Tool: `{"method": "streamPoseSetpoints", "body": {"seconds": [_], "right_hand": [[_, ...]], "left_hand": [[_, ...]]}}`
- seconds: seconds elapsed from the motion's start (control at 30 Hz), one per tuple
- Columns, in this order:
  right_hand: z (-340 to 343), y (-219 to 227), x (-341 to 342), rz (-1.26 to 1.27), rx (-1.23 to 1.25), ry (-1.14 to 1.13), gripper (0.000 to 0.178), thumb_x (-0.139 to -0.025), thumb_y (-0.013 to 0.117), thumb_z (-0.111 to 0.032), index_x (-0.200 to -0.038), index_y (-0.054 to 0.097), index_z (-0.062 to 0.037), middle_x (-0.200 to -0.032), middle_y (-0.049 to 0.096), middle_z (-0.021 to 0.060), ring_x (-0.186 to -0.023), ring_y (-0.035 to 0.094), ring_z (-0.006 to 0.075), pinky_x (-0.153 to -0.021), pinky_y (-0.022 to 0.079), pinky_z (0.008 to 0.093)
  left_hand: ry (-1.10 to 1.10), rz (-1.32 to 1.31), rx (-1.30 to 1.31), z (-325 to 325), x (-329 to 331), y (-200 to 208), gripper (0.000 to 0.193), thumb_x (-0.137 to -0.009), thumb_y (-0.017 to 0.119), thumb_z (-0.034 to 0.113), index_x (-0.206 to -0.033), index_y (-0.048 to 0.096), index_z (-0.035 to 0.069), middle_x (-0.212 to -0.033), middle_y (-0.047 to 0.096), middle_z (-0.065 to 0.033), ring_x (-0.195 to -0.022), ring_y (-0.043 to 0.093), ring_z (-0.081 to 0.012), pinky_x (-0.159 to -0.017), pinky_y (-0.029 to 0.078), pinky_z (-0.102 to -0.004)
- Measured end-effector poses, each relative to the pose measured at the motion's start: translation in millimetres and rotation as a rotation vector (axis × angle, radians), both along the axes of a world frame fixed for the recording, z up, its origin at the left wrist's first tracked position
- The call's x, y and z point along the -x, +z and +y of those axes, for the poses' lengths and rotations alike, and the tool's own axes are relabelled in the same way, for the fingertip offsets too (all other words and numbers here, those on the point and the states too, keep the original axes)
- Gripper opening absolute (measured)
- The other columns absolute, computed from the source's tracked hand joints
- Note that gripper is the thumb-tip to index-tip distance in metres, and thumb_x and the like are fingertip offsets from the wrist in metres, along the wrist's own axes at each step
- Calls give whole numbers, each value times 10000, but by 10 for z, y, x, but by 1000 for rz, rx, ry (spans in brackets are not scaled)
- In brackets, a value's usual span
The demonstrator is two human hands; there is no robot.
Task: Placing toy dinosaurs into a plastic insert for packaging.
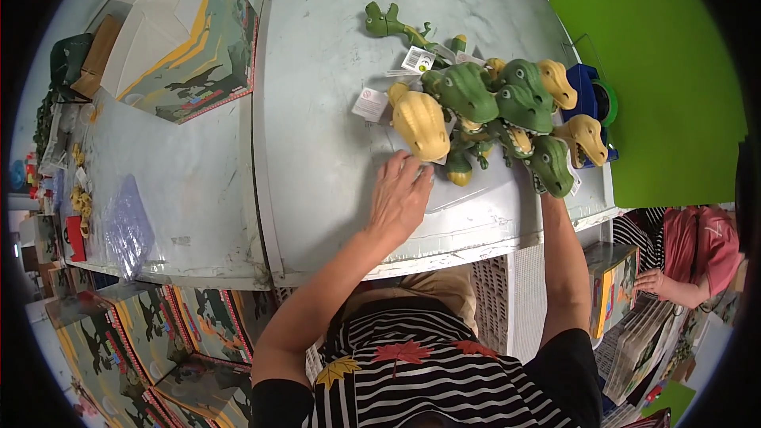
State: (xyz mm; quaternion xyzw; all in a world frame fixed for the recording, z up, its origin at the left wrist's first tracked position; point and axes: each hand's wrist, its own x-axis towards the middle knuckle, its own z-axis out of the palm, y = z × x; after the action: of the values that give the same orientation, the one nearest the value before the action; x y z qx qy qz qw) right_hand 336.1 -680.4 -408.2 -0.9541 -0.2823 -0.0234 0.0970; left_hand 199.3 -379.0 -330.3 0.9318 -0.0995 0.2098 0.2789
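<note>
A cluster of toy dinosaurs with green heads and yellow heads lies on the white table, with paper tags hanging from some. My left hand rests palm down at the near side of the front yellow head, fingertips against or just under its snout, and it grips nothing that I can see. My right forearm reaches up to the near right of the cluster. There a green dinosaur head covers my right hand, so its fingers and grip are hidden. One green dinosaur lies stretched out at the back.
A printed open carton stands at the back left, and a clear plastic bag lies nearer. Behind the toys sit a blue bin and green tape roll. Printed boxes are stacked lower left. Another person handles a box at right.
</note>
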Motion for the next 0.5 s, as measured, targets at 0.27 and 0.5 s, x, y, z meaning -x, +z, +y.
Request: {"method": "streamPoseSetpoints", "body": {"seconds": [0.27, 0.5], "right_hand": [[30, -168, -20, 90, -390, 35, 334, -783, 594, -138, -1075, 471, -32, -957, 586, 108, -904, 561, 220, -783, 446, 366], [-9, -172, -20, 135, -726, 53, 440, -862, 576, -124, -1239, 378, -14, -1064, 589, 96, -968, 575, 146, -822, 491, 317]], "left_hand": [[-63, 95, 8, 53, -158, -3, 314, -766, 626, 114, -1052, 586, -9, -1113, 532, -134, -1066, 469, -323, -871, 376, -418], [153, -44, 297, 729, -434, -234, 221, -797, 551, 21, -1013, 597, 11, -1056, 587, -147, -1017, 530, -371, -890, 404, -427]]}}
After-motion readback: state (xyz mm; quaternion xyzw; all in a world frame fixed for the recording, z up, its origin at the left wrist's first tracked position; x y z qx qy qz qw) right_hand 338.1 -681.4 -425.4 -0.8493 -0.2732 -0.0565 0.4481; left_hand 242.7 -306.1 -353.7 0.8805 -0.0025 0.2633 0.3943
